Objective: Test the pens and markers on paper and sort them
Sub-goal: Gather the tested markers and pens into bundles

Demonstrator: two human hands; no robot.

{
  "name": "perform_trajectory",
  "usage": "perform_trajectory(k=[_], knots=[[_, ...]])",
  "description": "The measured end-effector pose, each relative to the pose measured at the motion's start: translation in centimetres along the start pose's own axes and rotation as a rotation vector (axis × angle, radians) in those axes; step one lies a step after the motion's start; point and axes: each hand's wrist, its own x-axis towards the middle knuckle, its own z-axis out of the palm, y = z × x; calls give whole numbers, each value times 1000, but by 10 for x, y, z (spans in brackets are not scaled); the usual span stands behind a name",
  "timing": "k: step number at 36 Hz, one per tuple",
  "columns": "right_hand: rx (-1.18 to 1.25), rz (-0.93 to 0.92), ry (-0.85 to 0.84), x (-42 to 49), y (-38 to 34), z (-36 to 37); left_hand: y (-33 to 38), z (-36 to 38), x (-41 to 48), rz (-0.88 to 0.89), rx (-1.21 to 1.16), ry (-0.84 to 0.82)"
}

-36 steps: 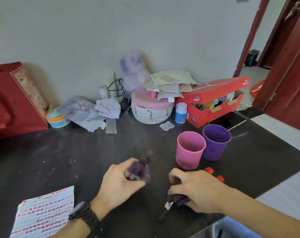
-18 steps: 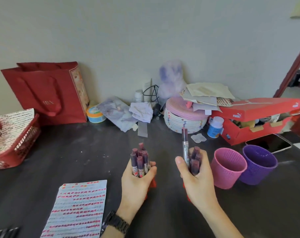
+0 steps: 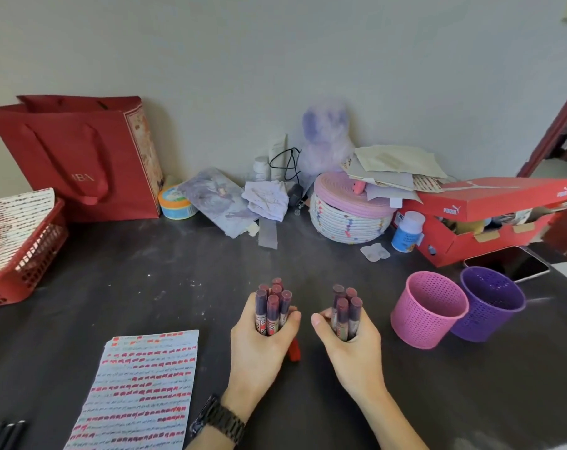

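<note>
Soft, even daylight; brighter at right by the doorway (image 3: 554, 151). Dark table (image 3: 145, 287) showed faint sheen, no hard glare. Shadows weak, diffuse. Wide-angle bending at edges; corners smeared. Purple fluffy item (image 3: 324, 134) blurred. Centre fairly sharp.

Along the wall on the dark worktop (image 3: 145, 280) stand a red paper bag (image 3: 77, 157), a lidded woven basket (image 3: 350, 216), a red shoebox (image 3: 489, 219) and a phone (image 3: 509, 263).

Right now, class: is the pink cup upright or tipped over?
Upright. The pink cup stands on its base on the table, with its open rim facing up, beside the purple cup.
</note>
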Motion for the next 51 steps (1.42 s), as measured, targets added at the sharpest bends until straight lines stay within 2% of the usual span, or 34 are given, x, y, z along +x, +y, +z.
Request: perform_trajectory(k=[3, 8, 12, 17, 23, 27, 29, 34, 37, 39, 47, 51], knots=[[20, 33, -2, -1, -1, 2, -4, 0, -1, -20, 39, 3], [172, 60, 86, -1, -19, -7, -2, 2, 7, -40, 45, 30], [299, 30, 160, 0, -39, -35, 18, 11, 14, -86, -77, 11], [429, -40, 335, 4, -57, -94, 66, 41, 22, -110, -279, -33], [563, -34, 496, 25, -65, -160, 119, 105, 41, -99, -451, -91], [725, -62, 569, 53, -65, -174, 142, 157, 47, -63, -552, -157], [705, -84, 584, 66, -63, -170, 144, 179, 47, -25, -562, -195], [594, -100, 634, 87, -52, -147, 115, 209, 49, 75, -394, -164], [467, -53, 598, 92, -39, -136, 95, 210, 48, 65, -273, -136], [415, -25, 562, 91, -29, -130, 86, 210, 46, 53, -240, -174], [196, -67, 563, 86, -16, -113, 71, 204, 40, -1, -250, -245], [249, -137, 473, 82, -18, -106, 66, 193, 40, -28, -368, -291]])
